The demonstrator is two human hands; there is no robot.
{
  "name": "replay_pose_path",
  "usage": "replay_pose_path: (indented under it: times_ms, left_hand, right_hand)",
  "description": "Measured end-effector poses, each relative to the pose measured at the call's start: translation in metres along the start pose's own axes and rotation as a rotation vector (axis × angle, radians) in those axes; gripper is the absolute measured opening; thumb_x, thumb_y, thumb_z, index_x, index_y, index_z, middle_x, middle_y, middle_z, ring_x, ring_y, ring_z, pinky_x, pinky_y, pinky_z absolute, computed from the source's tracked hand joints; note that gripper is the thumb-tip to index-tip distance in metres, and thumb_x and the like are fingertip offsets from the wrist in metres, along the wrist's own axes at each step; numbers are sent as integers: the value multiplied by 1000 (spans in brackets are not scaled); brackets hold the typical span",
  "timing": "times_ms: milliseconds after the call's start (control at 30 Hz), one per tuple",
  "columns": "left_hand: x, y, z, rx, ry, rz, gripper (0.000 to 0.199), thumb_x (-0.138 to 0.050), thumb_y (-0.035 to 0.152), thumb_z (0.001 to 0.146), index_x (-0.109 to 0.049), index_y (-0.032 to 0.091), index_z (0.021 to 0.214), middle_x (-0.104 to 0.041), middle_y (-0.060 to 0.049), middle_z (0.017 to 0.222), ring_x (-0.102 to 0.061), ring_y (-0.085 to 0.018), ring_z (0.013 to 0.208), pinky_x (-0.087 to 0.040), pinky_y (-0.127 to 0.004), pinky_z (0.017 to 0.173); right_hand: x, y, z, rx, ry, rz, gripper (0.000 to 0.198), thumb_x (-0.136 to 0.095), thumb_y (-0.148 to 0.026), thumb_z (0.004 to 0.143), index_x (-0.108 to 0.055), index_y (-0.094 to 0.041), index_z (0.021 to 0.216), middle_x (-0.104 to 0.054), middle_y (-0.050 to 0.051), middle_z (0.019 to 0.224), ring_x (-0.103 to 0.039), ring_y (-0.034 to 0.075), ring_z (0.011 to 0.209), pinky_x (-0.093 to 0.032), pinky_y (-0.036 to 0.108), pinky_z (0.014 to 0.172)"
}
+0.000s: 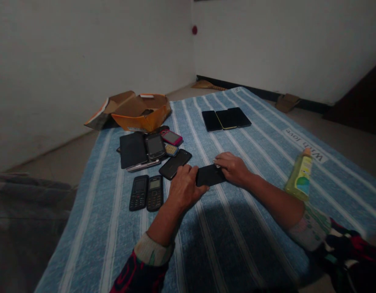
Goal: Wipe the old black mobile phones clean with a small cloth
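A dark smartphone point(208, 176) lies sideways between my hands, just above or on the striped cloth; I cannot tell which. My left hand point(184, 185) grips its left end, thumb along the near edge. At the other end, my right hand point(232, 167) is closed with its fingers against the phone, and a small white cloth or tissue point(217, 162) shows at the fingertips. Another black smartphone point(175, 162) rests just beyond my left hand. Two keypad phones, one black point(139, 192) and one with a greyish screen point(155, 192), lie side by side left of my left wrist.
An orange cardboard box point(142, 120) stands at the far left, flaps open, a phone inside. Before it sits a pile with a black tablet-like slab point(133, 150) and a pink phone point(172, 137). Several dark phones point(227, 119) lie farther back. A yellow-green bottle point(300, 177) is at right.
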State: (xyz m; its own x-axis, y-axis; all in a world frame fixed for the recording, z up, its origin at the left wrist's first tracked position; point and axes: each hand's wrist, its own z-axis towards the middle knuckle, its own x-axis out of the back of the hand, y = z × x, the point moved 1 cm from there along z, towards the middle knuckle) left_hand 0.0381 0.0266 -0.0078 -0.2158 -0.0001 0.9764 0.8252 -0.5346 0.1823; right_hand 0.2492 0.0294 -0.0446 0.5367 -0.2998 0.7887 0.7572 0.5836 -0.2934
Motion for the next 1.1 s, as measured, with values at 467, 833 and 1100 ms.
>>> replay_pose_path:
  times_ms: [467, 833, 1100]
  left_hand:
    - [-5, 1, -2, 31, 57, 10, 49, -73, 46, 73, -59, 15, 110, -59, -11, 101, -53, -30, 97, -47, -41, 83]
    - [-13, 6, -6, 113, 151, 23, 47, -73, 49, 73, -59, 17, 106, -59, -9, 100, -53, -29, 97, -47, -40, 84]
    - [-14, 5, -8, 81, 180, 72, 35, -69, 44, 78, -61, 18, 99, -62, -9, 92, -55, -29, 92, -46, -40, 83]
  right_hand:
    - [-1, -40, 1, 181, -122, -68, 22, -46, -7, 87, -65, -17, 91, -64, 11, 95, -54, 23, 93, -46, 37, 81]
    - [-2, -21, 0, -51, -41, -244, 25, -48, -2, 81, -67, -15, 91, -64, 13, 92, -54, 26, 89, -46, 37, 77]
    - [-12, -53, -2, 115, -113, -102, 21, -51, -6, 82, -66, -17, 92, -63, 11, 94, -54, 25, 93, -47, 37, 80]
